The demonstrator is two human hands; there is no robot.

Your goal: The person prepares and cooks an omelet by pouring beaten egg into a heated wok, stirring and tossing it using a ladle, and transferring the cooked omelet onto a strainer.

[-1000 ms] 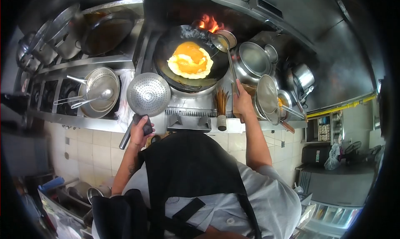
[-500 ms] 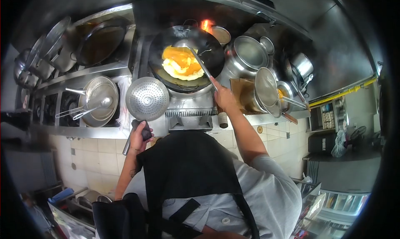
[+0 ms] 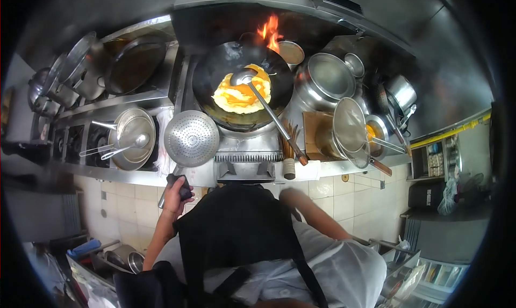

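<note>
Though right fingers (image 3: pixel 289 196) unreadable, left fingers (image 3: pixel 177 184) snug around handle (image 3: pixel 186 189) of round, perforated metal skimmer (image 3: pixel 191 138)

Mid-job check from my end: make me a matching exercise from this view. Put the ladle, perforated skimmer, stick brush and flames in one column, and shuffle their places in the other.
Things
1. Ladle
2. Perforated skimmer
3. Stick brush
4. Flames

Places
A. Beyond the far rim of the wok
B. Bowl over the egg, handle reaching out past the wok's near rim
C. On the near side of the wok, partly covered by another tool's handle
D. Left of the wok, just beyond the left hand

Right pairs: 1-B, 2-D, 3-C, 4-A
</note>
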